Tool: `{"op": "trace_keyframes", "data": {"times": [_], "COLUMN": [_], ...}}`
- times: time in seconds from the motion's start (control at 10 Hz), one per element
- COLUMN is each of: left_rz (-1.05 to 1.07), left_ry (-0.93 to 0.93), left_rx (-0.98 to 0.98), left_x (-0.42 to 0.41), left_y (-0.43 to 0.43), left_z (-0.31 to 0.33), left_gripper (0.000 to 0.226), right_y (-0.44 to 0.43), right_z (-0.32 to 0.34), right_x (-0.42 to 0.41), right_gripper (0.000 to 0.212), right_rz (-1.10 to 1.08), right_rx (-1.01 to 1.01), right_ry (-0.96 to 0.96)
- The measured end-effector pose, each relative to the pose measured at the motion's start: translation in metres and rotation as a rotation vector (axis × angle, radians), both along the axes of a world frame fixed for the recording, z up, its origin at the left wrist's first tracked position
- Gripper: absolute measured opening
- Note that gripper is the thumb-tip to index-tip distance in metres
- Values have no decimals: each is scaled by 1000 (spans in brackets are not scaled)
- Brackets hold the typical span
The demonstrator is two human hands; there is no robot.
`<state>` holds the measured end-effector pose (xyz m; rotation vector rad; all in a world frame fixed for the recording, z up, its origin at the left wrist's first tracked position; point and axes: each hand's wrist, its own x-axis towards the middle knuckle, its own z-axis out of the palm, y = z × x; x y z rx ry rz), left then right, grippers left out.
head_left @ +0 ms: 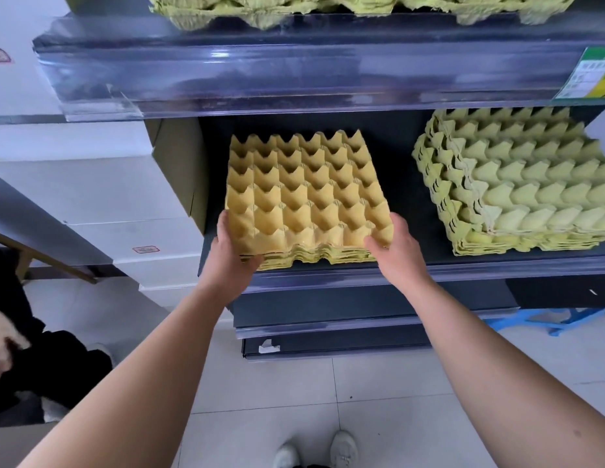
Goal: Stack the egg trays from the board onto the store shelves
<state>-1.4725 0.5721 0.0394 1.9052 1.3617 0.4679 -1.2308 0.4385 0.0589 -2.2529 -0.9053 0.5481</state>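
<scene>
Fingers (379, 243) of both my hands are gripping the near corners of the yellow tray stack (304, 197), which is extending straight ahead onto the shelf (463, 268)

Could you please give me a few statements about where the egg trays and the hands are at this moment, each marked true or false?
1. Both hands hold the orange-yellow tray stack by its near corners. True: the left hand and right hand each have a grip on a front corner.
2. The held stack is filled with eggs. False: its cups are empty.
3. A greener tray stack sits to the right on the same shelf. True.
4. The shelf above is bare. False: more green trays rest on it.
5. The greener stack touches the held stack. False: a dark gap of shelf separates them.
</scene>
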Motion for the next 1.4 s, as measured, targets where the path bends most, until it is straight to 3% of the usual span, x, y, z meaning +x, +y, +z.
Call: {"op": "trace_keyframes", "data": {"times": [0.8, 0.9, 1.1, 1.4], "left_rz": [-4, 44, 92, 41], "left_ry": [44, 105, 470, 609], "left_rx": [-53, -34, 198, 329], "left_x": [38, 42, 60, 104], "left_y": [-19, -27, -47, -116], "left_z": [-1, 5, 22, 40], "left_gripper": [91, 82, 56, 31], "right_y": [-14, -14, -21, -69], "right_z": [1, 1, 10, 27], "right_x": [38, 41, 57, 84], "right_gripper": [64, 63, 54, 36], "right_rz": [62, 84, 223, 479], "right_rx": [-60, -76, -135, -68], "right_ry": [-136, -175, -407, -534]}}
